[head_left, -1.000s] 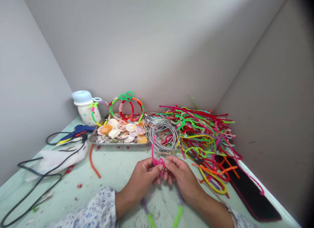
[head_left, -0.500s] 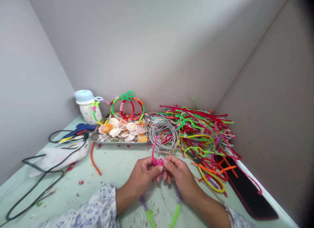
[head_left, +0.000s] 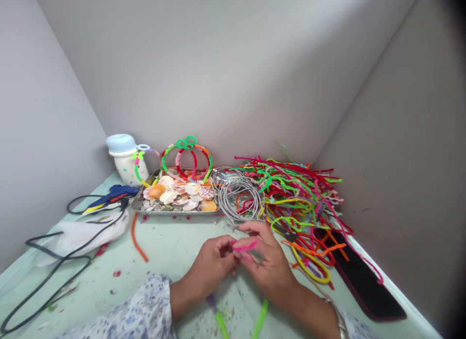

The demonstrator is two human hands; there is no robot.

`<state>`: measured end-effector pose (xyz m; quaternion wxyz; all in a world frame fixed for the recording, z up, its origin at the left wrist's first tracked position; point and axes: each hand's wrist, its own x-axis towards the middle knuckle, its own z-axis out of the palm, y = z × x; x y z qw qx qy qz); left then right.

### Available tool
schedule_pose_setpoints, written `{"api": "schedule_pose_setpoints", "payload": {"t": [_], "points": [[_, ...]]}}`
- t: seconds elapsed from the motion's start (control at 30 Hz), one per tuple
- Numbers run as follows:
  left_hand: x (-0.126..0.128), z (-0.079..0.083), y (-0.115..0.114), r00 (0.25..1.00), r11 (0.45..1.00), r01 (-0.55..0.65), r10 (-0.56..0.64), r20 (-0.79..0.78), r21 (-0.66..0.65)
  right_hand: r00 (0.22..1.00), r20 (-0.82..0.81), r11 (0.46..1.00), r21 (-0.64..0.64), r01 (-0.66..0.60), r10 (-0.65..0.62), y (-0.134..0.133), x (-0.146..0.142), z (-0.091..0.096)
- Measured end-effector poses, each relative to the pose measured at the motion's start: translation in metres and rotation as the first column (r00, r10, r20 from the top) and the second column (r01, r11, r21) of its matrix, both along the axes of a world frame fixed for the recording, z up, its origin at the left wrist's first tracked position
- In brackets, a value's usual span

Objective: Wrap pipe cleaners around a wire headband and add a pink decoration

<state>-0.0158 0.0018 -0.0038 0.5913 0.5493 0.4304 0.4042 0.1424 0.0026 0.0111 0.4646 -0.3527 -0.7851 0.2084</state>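
Observation:
My left hand (head_left: 213, 265) and my right hand (head_left: 267, 263) meet just above the pale green table top (head_left: 171, 246). Between their fingers runs a fuzzy pink pipe cleaner (head_left: 246, 245), pinched by both hands, its right part lying sideways across my right fingers. Under my hands hangs a loop of pipe cleaner, with a lime green and purple piece (head_left: 218, 319) on the left and a lime green strand (head_left: 260, 319) on the right. Its link to the pink piece is hidden behind my hands.
Behind my hands are grey wire hoops (head_left: 238, 197), a steel tray of seashells (head_left: 174, 211), and a heap of coloured pipe cleaners (head_left: 298, 195). A blue glue gun (head_left: 112, 195), white bottle (head_left: 125, 159), black cable (head_left: 47, 271), and black tablet-like slab (head_left: 364, 276) lie around.
The pink pipe cleaner end no longer stands upward and now lies sideways between my fingers. My right hand has risen and turned, its fingers more spread. The view has shifted slightly.

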Motion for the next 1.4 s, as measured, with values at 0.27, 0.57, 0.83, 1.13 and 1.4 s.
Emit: {"api": "schedule_pose_setpoints", "payload": {"t": [0.27, 0.57, 0.83, 1.13, 1.4], "points": [[-0.006, 0.011, 0.007, 0.986, 0.992, -0.048, 0.067, 0.155, -0.121, 0.993, 0.081, 0.970, 0.220, -0.100, 0.084, -0.004, 0.001, 0.002], [-0.014, 0.008, 0.007, 0.965, 0.992, 0.008, 0.025, 0.259, -0.128, 0.983, 0.144, 0.957, 0.250, -0.148, 0.114, -0.002, 0.005, 0.000], [-0.008, 0.010, 0.005, 0.980, 0.987, -0.101, 0.120, 0.159, -0.124, 0.966, 0.245, 0.973, 0.189, -0.135, 0.086, -0.005, 0.005, -0.001], [-0.008, 0.015, 0.004, 0.991, 0.992, -0.030, 0.046, 0.125, -0.125, 0.992, -0.087, 0.947, -0.314, 0.062, -0.094, 0.002, 0.003, -0.003], [-0.012, 0.012, 0.006, 0.994, 0.991, 0.040, -0.026, 0.109, -0.128, 0.994, -0.074, 0.934, -0.355, 0.050, -0.081, 0.002, 0.003, -0.005]]}}
